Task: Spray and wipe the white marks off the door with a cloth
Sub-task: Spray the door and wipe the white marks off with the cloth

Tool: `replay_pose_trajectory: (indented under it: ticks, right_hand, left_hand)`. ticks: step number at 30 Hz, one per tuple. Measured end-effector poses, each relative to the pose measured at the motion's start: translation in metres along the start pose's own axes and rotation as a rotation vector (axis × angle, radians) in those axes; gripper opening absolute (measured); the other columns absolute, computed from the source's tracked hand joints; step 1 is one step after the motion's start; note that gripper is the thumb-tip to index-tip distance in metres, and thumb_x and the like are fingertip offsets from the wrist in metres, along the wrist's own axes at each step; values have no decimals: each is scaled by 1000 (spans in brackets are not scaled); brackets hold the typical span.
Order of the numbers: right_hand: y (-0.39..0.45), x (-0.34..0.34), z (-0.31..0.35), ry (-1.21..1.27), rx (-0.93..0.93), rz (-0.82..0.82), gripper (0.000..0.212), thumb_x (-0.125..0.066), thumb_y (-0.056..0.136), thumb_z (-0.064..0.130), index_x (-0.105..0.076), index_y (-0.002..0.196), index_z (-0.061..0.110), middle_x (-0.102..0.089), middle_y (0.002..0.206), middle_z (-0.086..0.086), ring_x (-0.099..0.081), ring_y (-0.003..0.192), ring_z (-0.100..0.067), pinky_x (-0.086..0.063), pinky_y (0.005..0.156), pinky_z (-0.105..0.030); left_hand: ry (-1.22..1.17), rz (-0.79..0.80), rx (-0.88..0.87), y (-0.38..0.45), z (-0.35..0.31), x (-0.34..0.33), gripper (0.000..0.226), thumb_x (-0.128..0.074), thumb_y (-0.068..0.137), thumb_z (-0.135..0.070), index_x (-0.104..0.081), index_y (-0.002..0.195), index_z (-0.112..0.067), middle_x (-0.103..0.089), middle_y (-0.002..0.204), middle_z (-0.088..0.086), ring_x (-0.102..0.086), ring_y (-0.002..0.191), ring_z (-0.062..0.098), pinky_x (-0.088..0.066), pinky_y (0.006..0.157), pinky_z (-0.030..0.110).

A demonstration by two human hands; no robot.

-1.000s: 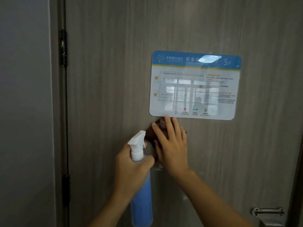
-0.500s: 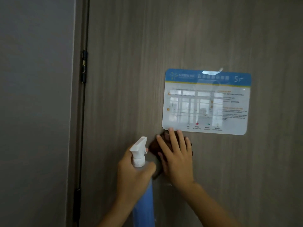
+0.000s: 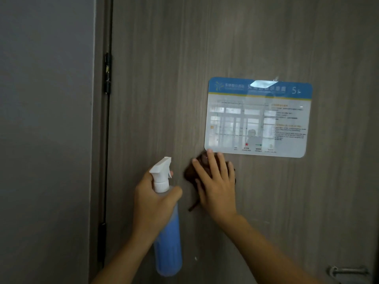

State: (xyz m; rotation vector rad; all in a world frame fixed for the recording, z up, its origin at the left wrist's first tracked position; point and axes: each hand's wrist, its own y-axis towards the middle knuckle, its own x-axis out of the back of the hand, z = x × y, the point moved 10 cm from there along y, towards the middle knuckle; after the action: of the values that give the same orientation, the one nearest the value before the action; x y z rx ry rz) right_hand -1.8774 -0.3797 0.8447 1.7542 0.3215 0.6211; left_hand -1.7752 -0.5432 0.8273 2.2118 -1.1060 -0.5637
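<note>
Cloth [image 3: 191, 173] getting pressed flat on door [image 3: 155, 99] under my spread right hand [image 3: 215, 185], scrubbing below sign's [image 3: 257, 116] bottom-left corner; left hand [image 3: 152, 203] gripping spray bottle [image 3: 167, 228], keeping it ready.

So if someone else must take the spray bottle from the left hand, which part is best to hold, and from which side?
Probably the blue body of the spray bottle, below the left hand, reached from the right or underneath. The hand already grips the neck under the white trigger head, so that part is covered; the long, upright lower body is bare and lets fingers wrap round it.
</note>
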Motion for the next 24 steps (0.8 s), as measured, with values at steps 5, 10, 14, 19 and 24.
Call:
replay_pose_trajectory:
  ticks: [5,10,14,19,24]
  right_hand:
    - [-3,26,-57,79,-203,-61,57,-66,99,23,-48,153,27,-19,171,-8,-13,158,-37,-23,122,-62]
    - [-9,13,-35,39,-180,-77,51,-59,102,27,-51,152,25,-22,169,-13,-16,156,-40,-20,121,-63]
    - [-15,-9,12,-8,243,78,55,-62,101,30,-49,153,27,-24,169,-12,-19,156,-41,-21,122,-63]
    - [0,8,-11,51,164,64,52,-62,100,27,-51,152,26,-27,168,-11,-21,155,-39,-24,121,-62]
    - [13,16,-16,74,157,20,52,-67,99,25,-54,149,23,-29,167,-14,-22,155,-41,-24,120,-62]
  left_hand:
    - [30,4,26,-7,16,14,34,-78,78,8,-68,94,-20,-70,74,-11,-67,65,5,-52,59,16]
    - [63,-11,122,-28,48,30,37,-77,77,9,-69,98,-19,-72,74,0,-71,69,17,-55,62,24]
    - [71,-30,178,-44,62,34,44,-78,76,11,-70,101,-24,-73,80,-2,-70,73,11,-55,61,17]
    - [78,-6,243,-59,76,36,48,-78,80,7,-68,111,-29,-75,88,-6,-71,82,8,-54,65,12]
    - [142,38,276,-70,82,28,43,-79,77,4,-69,105,-27,-73,82,2,-70,72,16,-55,58,19]
